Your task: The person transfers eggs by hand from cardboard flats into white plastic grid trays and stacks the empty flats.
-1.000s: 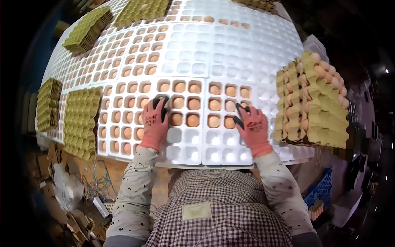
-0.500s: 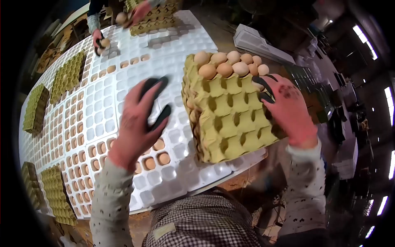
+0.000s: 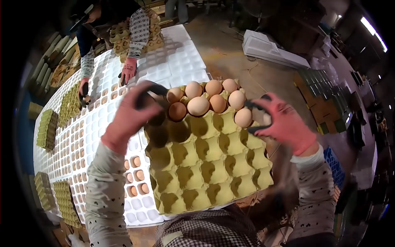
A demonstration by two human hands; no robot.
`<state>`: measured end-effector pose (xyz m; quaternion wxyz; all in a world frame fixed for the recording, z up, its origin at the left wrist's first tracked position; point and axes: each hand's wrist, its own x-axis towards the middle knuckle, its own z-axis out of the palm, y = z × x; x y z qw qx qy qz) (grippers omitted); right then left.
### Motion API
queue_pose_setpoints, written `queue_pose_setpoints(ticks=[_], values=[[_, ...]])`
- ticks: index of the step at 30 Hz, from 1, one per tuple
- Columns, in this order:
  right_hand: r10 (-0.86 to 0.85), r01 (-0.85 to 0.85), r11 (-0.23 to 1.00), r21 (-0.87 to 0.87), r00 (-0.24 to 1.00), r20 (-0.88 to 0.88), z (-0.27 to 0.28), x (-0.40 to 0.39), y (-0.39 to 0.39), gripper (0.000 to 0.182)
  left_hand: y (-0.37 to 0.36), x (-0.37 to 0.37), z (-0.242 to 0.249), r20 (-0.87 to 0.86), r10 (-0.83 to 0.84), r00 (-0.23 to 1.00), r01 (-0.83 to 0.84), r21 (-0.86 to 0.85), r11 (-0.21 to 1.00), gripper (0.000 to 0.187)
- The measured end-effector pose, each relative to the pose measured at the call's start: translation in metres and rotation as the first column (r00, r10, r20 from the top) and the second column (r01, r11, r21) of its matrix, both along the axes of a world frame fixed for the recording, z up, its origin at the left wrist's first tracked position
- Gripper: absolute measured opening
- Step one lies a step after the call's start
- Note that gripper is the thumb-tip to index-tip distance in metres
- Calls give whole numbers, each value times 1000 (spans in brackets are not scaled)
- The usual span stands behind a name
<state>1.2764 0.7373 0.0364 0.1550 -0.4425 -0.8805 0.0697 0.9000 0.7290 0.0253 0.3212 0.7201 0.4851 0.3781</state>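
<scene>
A stack of yellow egg trays (image 3: 212, 156) stands before me. Brown and pale eggs (image 3: 198, 106) fill cups along the far edge of its top tray; the nearer cups are empty. My left hand (image 3: 133, 115), in a pink glove with black fingertips, is at the tray's far left corner beside the eggs. Its thumb and fingers are curved but apart, and I see no egg clearly between them. At the right edge, my right hand (image 3: 284, 123), gloved alike, has its fingers around a pale egg (image 3: 266, 119), which they partly hide.
White moulded trays (image 3: 173, 47) cover the table, several cups at left holding eggs (image 3: 139, 175). Other yellow tray stacks (image 3: 48, 129) stand along the left edge. Across the table, a co-worker's gloved hands (image 3: 128, 71) reach over the white trays. White foam pieces (image 3: 267, 49) lie on the floor.
My view has shifted, and the tray stack now appears more central. My left hand has come to the tray's far left corner. The co-worker's hands have moved down over the white trays.
</scene>
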Motion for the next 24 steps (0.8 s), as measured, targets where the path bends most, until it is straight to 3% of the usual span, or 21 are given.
queue_pose_setpoints(ticks=[1, 2, 3, 4, 5, 6, 7, 8, 9, 10, 11, 12, 15, 16, 19, 20, 21, 22, 23, 24], values=[[-18, 19, 999, -47, 1000, 25, 4, -4, 4, 64, -4, 18, 6, -409, -12, 913, 72, 131, 989, 47], [-35, 40, 994, -97, 998, 53, 13, -11, 4, 65, -10, 35, 6, -574, 78, 815, 60, 217, 974, 59], [-49, 61, 987, -147, 995, 83, 16, -15, 6, 66, -12, 43, 8, -682, 165, 713, 25, 259, 965, 59], [-22, 18, 997, -75, 998, -52, 1, 2, 13, 62, -11, 41, 12, -617, 123, 778, 41, 246, 968, 58], [-114, -12, 945, -327, 926, -361, 1, 10, 16, 60, -10, 39, 15, -542, 82, 836, 59, 237, 970, 56], [-273, -120, 835, -537, 758, -593, 6, 13, 18, 58, -7, 39, 19, -520, 95, 849, 63, 279, 958, 53], [-475, -286, 682, -673, 526, -705, 11, 12, 17, 56, -3, 42, 21, -496, 105, 862, 67, 316, 946, 50], [-496, -308, 649, -695, 521, -695, 18, 10, 16, 53, 0, 46, 22, -472, 110, 875, 70, 348, 935, 47], [-359, -185, 771, -610, 666, -655, 14, 4, 21, 55, 5, 52, 22, -529, 141, 837, 113, 418, 902, 34], [-225, -87, 876, -474, 796, -562, 8, -3, 29, 57, 13, 57, 19, -567, 98, 818, 196, 434, 879, 35], [-110, -24, 953, -301, 901, -420, 6, -11, 33, 59, 19, 64, 16, -604, 59, 795, 277, 447, 850, 35], [-113, 94, 984, -149, 985, -128, 11, -22, 31, 60, 19, 76, 19, -759, 90, 644, 301, 360, 883, 34], [-219, 219, 976, 13, 968, 121, 1, -47, 21, 58, 16, 89, 2, -840, 244, 485, 310, 426, 850, 34], [-295, 305, 951, -41, 941, 165, 6, -58, 16, 54, 12, 87, 4, -845, 209, 492, 255, 369, 894, 37], [-186, 194, 974, 121, 980, -68, -8, -41, 21, 58, 0, 56, 10, -438, 97, 894, 83, 374, 924, 42], [-181, 194, 969, 152, 979, -93, -3, -38, 14, 56, -7, 41, 11, -223, 54, 973, -9, 198, 980, 46], [-221, 246, 955, 165, 963, -154, 6, -42, 2, 55, -3, 15, -15, 70, -62, 996, 41, 269, 962, 39], [-252, 291, 942, 169, 943, -218, 16, -49, -12, 55, -21, -3, -10, 352, -76, 933, 87, -16, 996, 38], [-277, 330, 931, 159, 918, -283, 24, -63, -28, 55, -48, -21, -5, 601, 9, 800, 199, -278, 940, 39], [-270, 308, 950, 52, 895, -355, 39, -83, -48, 56, -74, -40, -3, 728, 10, 686, 328, -321, 888, 45]])
